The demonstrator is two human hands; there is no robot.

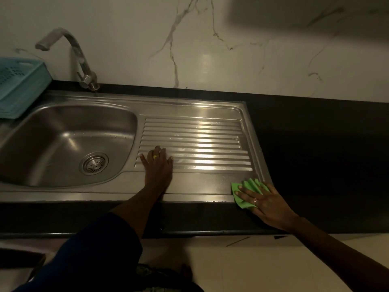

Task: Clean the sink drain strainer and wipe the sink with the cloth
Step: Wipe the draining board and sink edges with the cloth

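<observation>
A steel sink [63, 114] fills the left of the view, with its round drain strainer [94, 163] seated in the bowl's floor. The ribbed drainboard [200, 135] extends to the right. My left hand [157, 167] lies flat and empty on the drainboard's near left corner, fingers spread. A green cloth [245, 193] lies at the drainboard's front right corner, partly over the sink's rim. My right hand [265, 202] presses flat on the cloth with fingers spread.
A curved tap [73, 51] stands behind the bowl. A blue plastic basket [19, 85] sits at the far left. Black countertop [315, 154] runs to the right and along the front; a marble wall rises behind.
</observation>
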